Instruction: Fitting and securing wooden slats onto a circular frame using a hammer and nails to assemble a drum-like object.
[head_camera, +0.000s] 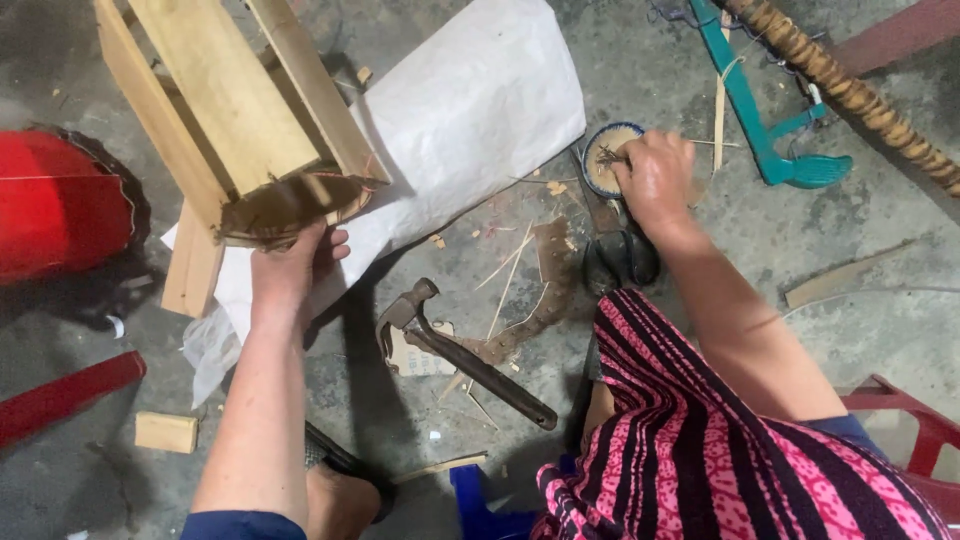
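A wooden frame (235, 110) of pale slats is held up off the floor by the left hand (290, 265), which is closed on its lower rounded end, the thumb and fingers wrapped around the dark curved edge. The frame is tilted, its long slats running up toward the top left corner of the view. Beneath it a white sack (470, 110) is spread on the concrete floor (860, 220), with a loose wooden plank (192, 262) lying against its left edge.

The right hand (655, 178) is stretched forward over a small round bowl (606, 155) with a blue rim; the fingers are bent down into it and bunched together on what is inside. The bowl's contents are seen only as a brownish mass with thin dark bits, and whether anything is pinched between the fingertips cannot be told.

Between the two arms a hammer (455, 350) with a dark handle is laid on the floor, its head toward the sack, among splinters and strips of bark. A small wooden block (166, 432) is seen near the left elbow, and a red drum (55, 205) at the left edge
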